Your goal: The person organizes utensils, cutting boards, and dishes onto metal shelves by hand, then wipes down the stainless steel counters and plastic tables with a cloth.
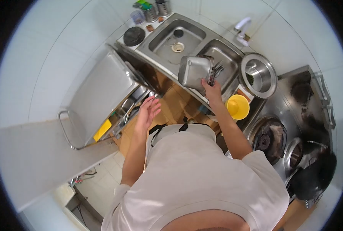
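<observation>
My right hand (212,90) grips the rim of a square metal container (194,71), tilted over the front edge of the double sink. Several forks or spoons (218,70) stick out beside its open side, just above my fingers; whether they lie in the container or in my hand I cannot tell. My left hand (149,109) hangs open with fingers apart, near a metal rack of dishes (128,104) at the left. Nothing shows in its palm.
The steel double sink (164,61) has a white faucet (243,30) behind it. A large metal pot (262,75) and a yellow container (237,107) stand right of it. Farther right are a stove burner (269,140) and a black wok (313,177). A metal cart (98,92) stands left.
</observation>
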Demonstrator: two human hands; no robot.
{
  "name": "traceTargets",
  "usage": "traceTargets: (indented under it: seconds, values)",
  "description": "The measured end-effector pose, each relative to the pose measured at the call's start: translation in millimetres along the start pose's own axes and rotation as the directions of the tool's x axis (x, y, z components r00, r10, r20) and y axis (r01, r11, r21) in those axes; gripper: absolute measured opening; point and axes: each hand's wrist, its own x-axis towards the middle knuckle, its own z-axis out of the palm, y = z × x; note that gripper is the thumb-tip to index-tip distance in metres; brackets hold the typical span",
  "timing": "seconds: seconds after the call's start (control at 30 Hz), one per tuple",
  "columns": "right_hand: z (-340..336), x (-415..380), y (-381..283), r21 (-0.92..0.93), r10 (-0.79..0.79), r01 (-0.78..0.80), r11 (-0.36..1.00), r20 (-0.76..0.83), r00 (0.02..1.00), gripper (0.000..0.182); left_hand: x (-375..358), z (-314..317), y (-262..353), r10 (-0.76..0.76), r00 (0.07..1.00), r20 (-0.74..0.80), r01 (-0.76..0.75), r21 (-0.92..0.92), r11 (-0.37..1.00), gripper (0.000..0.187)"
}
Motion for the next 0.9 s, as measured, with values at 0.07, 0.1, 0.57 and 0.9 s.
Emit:
traceTargets:
  seconds: [0.07, 0.1, 0.57, 0.9]
  values:
    - [9.1, -23.6, -10.8, -0.058, -0.05, 0.057, 0.997, 0.115, 0.992, 0.026, -4.9, -6.7, -5.3, 0.019, 0.998, 0.065, -0.014, -0.069, 0.998, 0.041]
    - [15.3, -35.7, -11.3, -0.117, -0.099, 0.12, 0.986, 0.17, 0.98, 0.025, -8.3, -2.8, -3.8, 0.021, 0.996, 0.085, -0.012, -0.1, 0.995, 0.044]
    - [152.9, -264.6, 54.6, -0.263, -0.357, 0.731, 0.629, 0.738, 0.573, 0.01, -131.2, -164.4, -57.0, 0.142, 0.989, 0.044, -0.099, -0.521, 0.848, 0.077]
    - [223.9, -318.7, 130.3, -0.394, -0.151, 0.871, 0.292, 0.881, 0.449, 0.02, -176.1, -316.4, -120.7, -0.054, 0.992, -0.111, 0.01, -0.361, 0.932, 0.053]
